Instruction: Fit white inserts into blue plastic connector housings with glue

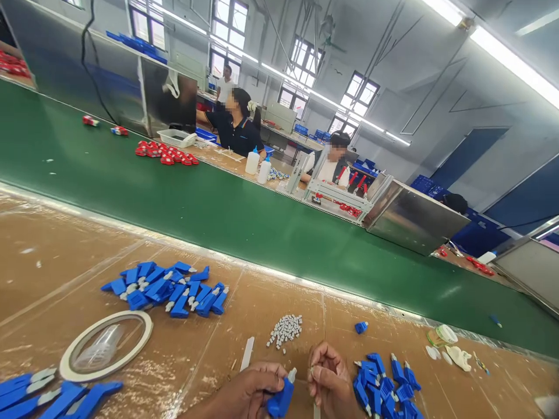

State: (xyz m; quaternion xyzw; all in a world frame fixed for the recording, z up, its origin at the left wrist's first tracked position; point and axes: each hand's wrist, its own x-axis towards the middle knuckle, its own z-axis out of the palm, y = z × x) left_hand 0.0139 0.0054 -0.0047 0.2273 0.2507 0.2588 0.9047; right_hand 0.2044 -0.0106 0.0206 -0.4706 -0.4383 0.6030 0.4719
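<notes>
My left hand [257,387] grips a blue plastic part with a grey tip [282,398] near the bottom middle of the head view. Beside it, my right hand [329,378] is closed in a pinch, thumb against fingers. Whatever sits between those fingertips is too small to make out. Beyond both hands lies a small pile of grey pieces [286,331], with a pale flat strip [247,353] to its left. Blue parts [384,384] are heaped just right of my right hand, and one single blue piece [361,327] lies apart behind them.
A larger pile of blue parts [166,288] lies to the left, near a tape roll [70,358] and more blue parts [82,398]. A small jar [445,334] stands right. Across the green conveyor belt [262,224] are red parts [166,152], white bottles [264,170] and seated people.
</notes>
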